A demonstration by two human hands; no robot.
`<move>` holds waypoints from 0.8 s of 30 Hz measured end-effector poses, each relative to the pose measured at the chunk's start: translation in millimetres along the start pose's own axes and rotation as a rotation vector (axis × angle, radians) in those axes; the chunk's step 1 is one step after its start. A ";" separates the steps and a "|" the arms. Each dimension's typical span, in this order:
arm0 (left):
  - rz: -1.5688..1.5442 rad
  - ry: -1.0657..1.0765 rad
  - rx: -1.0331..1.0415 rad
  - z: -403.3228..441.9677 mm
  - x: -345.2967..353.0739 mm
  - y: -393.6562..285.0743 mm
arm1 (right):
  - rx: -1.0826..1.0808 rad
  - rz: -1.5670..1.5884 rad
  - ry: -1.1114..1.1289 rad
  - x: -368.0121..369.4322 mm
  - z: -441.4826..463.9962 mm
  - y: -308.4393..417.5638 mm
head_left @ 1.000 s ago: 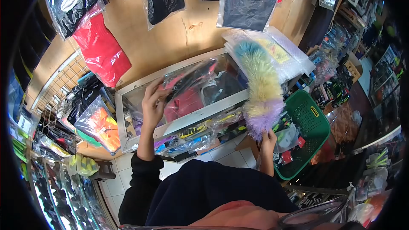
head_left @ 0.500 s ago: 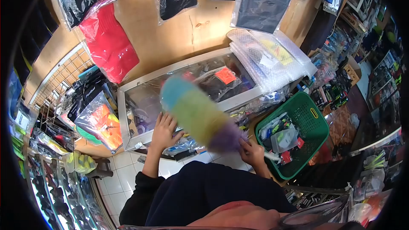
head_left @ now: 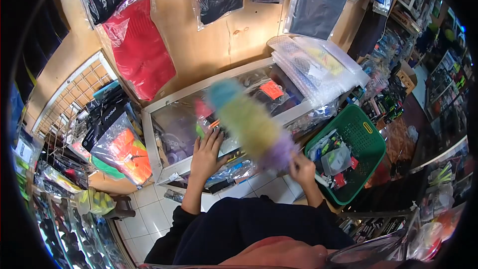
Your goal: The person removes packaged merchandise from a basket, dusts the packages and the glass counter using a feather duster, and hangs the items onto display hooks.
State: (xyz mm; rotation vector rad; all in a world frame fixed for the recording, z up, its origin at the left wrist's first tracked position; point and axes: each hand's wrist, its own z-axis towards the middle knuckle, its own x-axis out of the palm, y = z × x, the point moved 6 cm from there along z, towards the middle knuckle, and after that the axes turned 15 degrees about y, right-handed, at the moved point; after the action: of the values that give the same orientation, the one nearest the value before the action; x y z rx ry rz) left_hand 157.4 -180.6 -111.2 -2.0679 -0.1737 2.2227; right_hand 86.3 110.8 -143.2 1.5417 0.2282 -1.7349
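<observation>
One duster (head_left: 251, 127); two hands (head_left: 205, 157); one green basket (head_left: 367, 142); one framed case (head_left: 152, 144); probably five large hanging packets (head_left: 142, 52), edges cropped.

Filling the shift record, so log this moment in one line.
right hand: grips duster, motion-blurred | left hand: at case's front edge | case: framed, glass-topped | basket: green, right of case

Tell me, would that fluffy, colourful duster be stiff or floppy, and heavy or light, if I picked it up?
The duster is probably light for its bulk, as the right hand alone holds it by one end. Its fuzzy head looks soft and likely to squash, but probably wouldn't flop, since it reaches out fairly straight.
</observation>
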 end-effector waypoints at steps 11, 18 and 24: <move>-0.011 -0.071 0.027 3.1 -6.5 -4.1 | 0.042 0.070 0.012 -9.3 -12.9 3.7; -0.032 -0.106 0.019 2.9 -15.5 -10.4 | 0.226 0.282 -0.272 -3.1 -6.1 -32.0; 0.006 -0.039 -0.014 3.5 -3.0 -4.1 | -0.061 -0.054 0.030 -22.6 -19.5 -19.8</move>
State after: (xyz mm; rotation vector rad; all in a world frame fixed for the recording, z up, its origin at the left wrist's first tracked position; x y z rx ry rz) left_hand 154.1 -177.1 -107.4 -2.0356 -0.1875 2.2731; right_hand 87.2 145.5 -134.7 1.5309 0.3375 -1.7319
